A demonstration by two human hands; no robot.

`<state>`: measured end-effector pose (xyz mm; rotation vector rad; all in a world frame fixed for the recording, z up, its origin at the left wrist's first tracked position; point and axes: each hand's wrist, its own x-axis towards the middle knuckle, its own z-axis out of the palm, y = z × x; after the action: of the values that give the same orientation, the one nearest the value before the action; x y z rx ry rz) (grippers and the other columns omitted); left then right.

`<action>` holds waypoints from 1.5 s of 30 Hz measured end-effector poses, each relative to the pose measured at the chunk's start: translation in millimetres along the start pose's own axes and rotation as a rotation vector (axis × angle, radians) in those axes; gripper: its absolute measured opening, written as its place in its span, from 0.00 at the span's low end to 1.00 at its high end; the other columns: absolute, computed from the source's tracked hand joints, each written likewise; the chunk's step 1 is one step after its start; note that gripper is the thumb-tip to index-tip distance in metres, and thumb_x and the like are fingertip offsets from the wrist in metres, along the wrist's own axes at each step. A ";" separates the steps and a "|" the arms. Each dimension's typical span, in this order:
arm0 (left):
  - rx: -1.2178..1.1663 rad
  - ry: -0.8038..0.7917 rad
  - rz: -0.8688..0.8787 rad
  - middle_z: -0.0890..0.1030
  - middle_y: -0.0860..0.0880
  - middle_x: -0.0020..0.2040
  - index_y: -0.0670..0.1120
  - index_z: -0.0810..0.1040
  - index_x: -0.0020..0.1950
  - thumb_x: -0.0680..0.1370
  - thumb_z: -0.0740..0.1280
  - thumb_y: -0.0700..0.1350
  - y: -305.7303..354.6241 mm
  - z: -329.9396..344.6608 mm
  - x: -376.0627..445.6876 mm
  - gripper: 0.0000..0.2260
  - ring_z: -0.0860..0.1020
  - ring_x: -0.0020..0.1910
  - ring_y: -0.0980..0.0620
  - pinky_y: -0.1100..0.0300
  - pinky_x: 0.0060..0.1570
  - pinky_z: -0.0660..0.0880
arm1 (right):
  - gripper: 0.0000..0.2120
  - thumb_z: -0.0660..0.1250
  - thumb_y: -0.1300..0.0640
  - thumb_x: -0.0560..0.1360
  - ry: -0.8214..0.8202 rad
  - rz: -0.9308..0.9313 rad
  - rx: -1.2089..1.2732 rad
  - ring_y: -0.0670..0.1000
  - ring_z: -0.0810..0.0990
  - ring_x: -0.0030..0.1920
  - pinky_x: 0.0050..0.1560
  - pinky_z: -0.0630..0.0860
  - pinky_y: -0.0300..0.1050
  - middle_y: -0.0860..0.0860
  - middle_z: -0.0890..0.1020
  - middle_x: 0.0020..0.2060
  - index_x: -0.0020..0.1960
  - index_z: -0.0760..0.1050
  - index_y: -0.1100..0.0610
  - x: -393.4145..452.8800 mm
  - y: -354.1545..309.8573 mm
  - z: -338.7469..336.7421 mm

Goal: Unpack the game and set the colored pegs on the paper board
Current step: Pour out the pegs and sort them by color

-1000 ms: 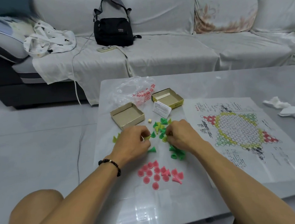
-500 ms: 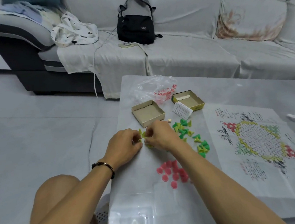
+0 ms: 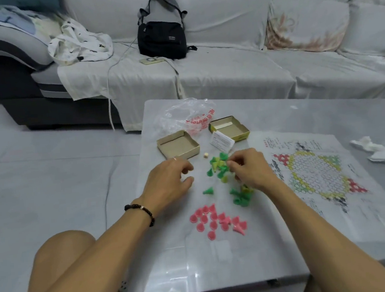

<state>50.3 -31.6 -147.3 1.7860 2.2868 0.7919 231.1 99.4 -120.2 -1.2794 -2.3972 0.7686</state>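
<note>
The paper board (image 3: 315, 173), printed with a hexagon grid and coloured corners, lies flat on the right of the table with no pegs on it. Green and yellow pegs (image 3: 218, 165) are heaped at the table's middle, and more green ones (image 3: 241, 198) lie nearer me. One green peg (image 3: 208, 190) lies alone. Several pink pegs (image 3: 218, 220) are grouped in front. My right hand (image 3: 248, 169) pinches a peg at the heap's right edge. My left hand (image 3: 169, 182) hovers left of the heap with curled fingers, and its underside is hidden.
Two open cardboard box halves (image 3: 177, 144) (image 3: 229, 126), a leaflet (image 3: 220, 141), a small die (image 3: 206, 155) and a plastic bag (image 3: 184, 116) sit behind the pegs. Crumpled tissues (image 3: 381, 151) lie at the far right. A sofa with a black backpack (image 3: 162, 37) stands behind the table (image 3: 197, 272).
My right hand has gone from beside my left hand back to the green and yellow heap. The yellow pegs seen between my hands are now out of sight. The camera has shifted.
</note>
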 end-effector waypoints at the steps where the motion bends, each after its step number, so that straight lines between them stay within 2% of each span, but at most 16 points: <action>1: -0.003 -0.028 0.034 0.77 0.56 0.48 0.52 0.79 0.58 0.76 0.68 0.49 9.9 5.0 5.6 0.11 0.72 0.44 0.56 0.61 0.44 0.71 | 0.07 0.66 0.59 0.76 0.018 0.019 -0.015 0.49 0.82 0.35 0.45 0.80 0.48 0.49 0.83 0.37 0.44 0.83 0.56 -3.3 10.1 -7.4; 3: -0.001 -0.090 0.085 0.79 0.55 0.51 0.52 0.78 0.59 0.77 0.67 0.49 27.3 16.6 15.8 0.12 0.74 0.47 0.55 0.59 0.46 0.73 | 0.06 0.67 0.60 0.75 -0.004 0.042 -0.053 0.49 0.81 0.40 0.48 0.79 0.47 0.49 0.83 0.39 0.46 0.83 0.56 -11.4 26.4 -19.0; 6: 0.017 -0.146 0.129 0.79 0.53 0.53 0.52 0.78 0.61 0.77 0.67 0.49 44.0 34.0 28.8 0.13 0.76 0.49 0.53 0.56 0.48 0.75 | 0.09 0.66 0.62 0.74 -0.084 0.038 -0.135 0.46 0.80 0.45 0.50 0.76 0.40 0.48 0.83 0.45 0.51 0.83 0.56 -24.3 42.2 -27.1; 9: 0.043 -0.165 0.183 0.78 0.52 0.54 0.53 0.77 0.63 0.78 0.66 0.48 53.3 47.3 41.2 0.13 0.76 0.50 0.51 0.55 0.47 0.75 | 0.08 0.67 0.61 0.73 -0.105 0.022 -0.126 0.43 0.78 0.40 0.43 0.73 0.37 0.46 0.82 0.41 0.48 0.83 0.54 -30.0 51.0 -28.8; 11: 0.066 -0.186 0.211 0.77 0.52 0.54 0.53 0.77 0.63 0.78 0.65 0.48 56.4 52.3 46.6 0.13 0.76 0.50 0.49 0.53 0.47 0.75 | 0.04 0.69 0.55 0.73 -0.120 0.004 -0.129 0.44 0.77 0.37 0.41 0.72 0.41 0.46 0.81 0.37 0.45 0.83 0.52 -30.6 51.2 -24.8; 13: 0.112 -0.218 0.234 0.79 0.51 0.53 0.53 0.79 0.60 0.78 0.64 0.48 58.5 57.4 50.7 0.11 0.76 0.51 0.48 0.51 0.48 0.76 | 0.09 0.70 0.47 0.73 -0.103 0.001 -0.189 0.47 0.78 0.38 0.42 0.75 0.45 0.48 0.82 0.37 0.43 0.83 0.52 -29.7 49.4 -19.1; 15: 0.139 -0.234 0.239 0.80 0.50 0.52 0.52 0.81 0.55 0.78 0.65 0.48 59.0 60.5 52.3 0.08 0.77 0.50 0.48 0.51 0.48 0.76 | 0.11 0.70 0.45 0.72 -0.111 0.024 -0.278 0.49 0.79 0.42 0.45 0.76 0.46 0.50 0.83 0.41 0.46 0.83 0.53 -26.4 46.5 -13.0; 18: 0.117 -0.224 0.237 0.81 0.51 0.51 0.51 0.81 0.53 0.78 0.66 0.46 58.4 62.2 52.8 0.06 0.77 0.50 0.49 0.52 0.49 0.75 | 0.09 0.71 0.51 0.72 -0.147 0.062 -0.353 0.53 0.80 0.47 0.50 0.78 0.48 0.53 0.83 0.48 0.51 0.82 0.52 -19.8 42.8 -6.7; 23: 0.047 -0.134 0.240 0.82 0.53 0.52 0.51 0.81 0.55 0.77 0.68 0.46 54.2 49.1 43.9 0.08 0.78 0.51 0.51 0.53 0.50 0.75 | 0.12 0.66 0.61 0.71 -0.171 0.076 -0.403 0.55 0.79 0.47 0.46 0.78 0.47 0.55 0.80 0.50 0.51 0.80 0.50 -16.2 41.4 -4.8; 26: -0.046 -0.086 0.182 0.82 0.56 0.47 0.51 0.82 0.52 0.76 0.70 0.46 45.8 35.7 34.0 0.06 0.77 0.44 0.57 0.55 0.48 0.77 | 0.11 0.67 0.62 0.71 -0.136 0.061 -0.332 0.52 0.79 0.46 0.48 0.79 0.46 0.52 0.82 0.49 0.51 0.81 0.51 -15.4 38.9 -6.0; 30: -0.168 0.011 0.040 0.77 0.61 0.39 0.51 0.82 0.48 0.73 0.73 0.45 30.3 12.2 20.2 0.05 0.77 0.38 0.59 0.57 0.44 0.77 | 0.10 0.70 0.61 0.72 -0.021 0.008 -0.048 0.45 0.77 0.44 0.46 0.72 0.36 0.47 0.81 0.45 0.52 0.83 0.53 -12.5 13.9 -8.4; 33: -0.198 0.037 -0.036 0.78 0.61 0.36 0.52 0.81 0.45 0.72 0.75 0.44 15.3 -4.4 6.3 0.05 0.78 0.36 0.58 0.57 0.41 0.78 | 0.09 0.72 0.60 0.71 -0.093 -0.045 0.085 0.42 0.78 0.42 0.48 0.76 0.37 0.44 0.80 0.42 0.51 0.83 0.54 -10.5 -14.4 6.1; 36: -0.148 0.012 -0.080 0.78 0.59 0.35 0.52 0.80 0.41 0.69 0.76 0.44 -6.5 -16.5 -11.1 0.06 0.78 0.36 0.58 0.57 0.41 0.77 | 0.09 0.72 0.61 0.71 -0.222 -0.101 0.047 0.45 0.79 0.43 0.47 0.76 0.38 0.46 0.80 0.42 0.50 0.82 0.55 -7.8 -37.8 30.2; 39: -0.077 -0.056 -0.110 0.79 0.58 0.35 0.51 0.80 0.41 0.69 0.74 0.44 -24.5 -19.1 -27.3 0.05 0.78 0.36 0.58 0.56 0.41 0.78 | 0.08 0.71 0.62 0.68 -0.293 -0.117 -0.041 0.48 0.79 0.43 0.43 0.73 0.39 0.48 0.81 0.42 0.43 0.78 0.51 -5.5 -52.9 53.3; 42: -0.061 -0.082 -0.123 0.80 0.56 0.37 0.52 0.79 0.42 0.70 0.74 0.45 -29.2 -12.8 -34.3 0.05 0.77 0.38 0.57 0.58 0.42 0.77 | 0.09 0.71 0.61 0.66 -0.307 -0.107 -0.068 0.51 0.79 0.44 0.44 0.77 0.43 0.50 0.81 0.42 0.41 0.75 0.50 -4.5 -57.7 69.0; 45: -0.089 -0.062 -0.117 0.81 0.54 0.40 0.49 0.80 0.46 0.71 0.74 0.45 -28.3 -5.9 -33.9 0.06 0.78 0.41 0.55 0.61 0.43 0.75 | 0.11 0.74 0.58 0.65 -0.284 -0.114 -0.048 0.51 0.78 0.45 0.47 0.78 0.45 0.49 0.80 0.44 0.45 0.75 0.50 -5.7 -56.4 74.0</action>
<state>33.2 -69.7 -162.9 1.6004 2.2555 0.7940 159.4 46.1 -146.6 -1.1016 -2.6998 0.9178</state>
